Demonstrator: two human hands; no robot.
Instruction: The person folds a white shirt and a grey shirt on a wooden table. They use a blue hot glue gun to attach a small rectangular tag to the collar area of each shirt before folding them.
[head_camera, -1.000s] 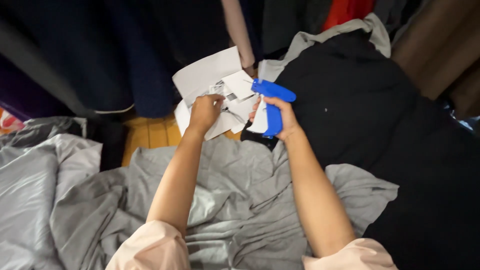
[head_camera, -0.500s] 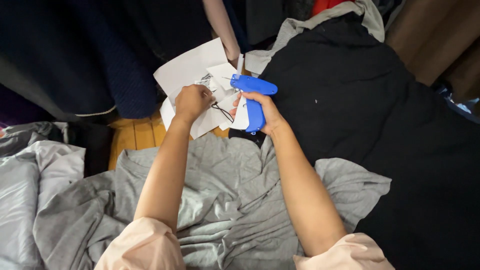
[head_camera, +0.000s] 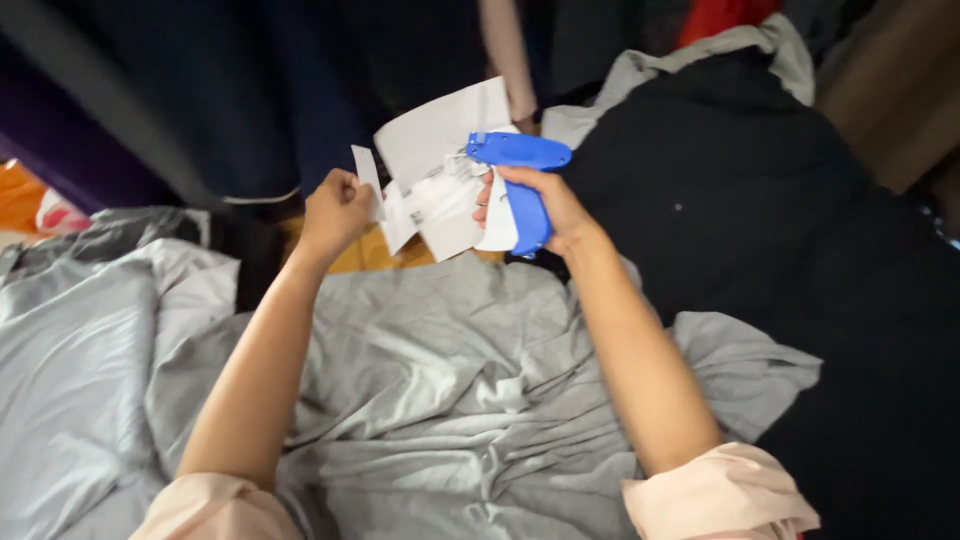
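Centrally, a blue tagging gun (head_camera: 522, 185) was gripped by the right hand (head_camera: 545, 205); white paper tags (head_camera: 440, 170) were pinched by the left hand (head_camera: 335, 210), raised clear of the grey garment (head_camera: 450, 390).

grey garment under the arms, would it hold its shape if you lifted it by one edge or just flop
The grey garment would probably flop: it lies in soft creases and folds, draped over what is beneath it. It looks thin, so likely light for its spread. Its smooth sheen hints it may slide easily against the black fabric beside it.
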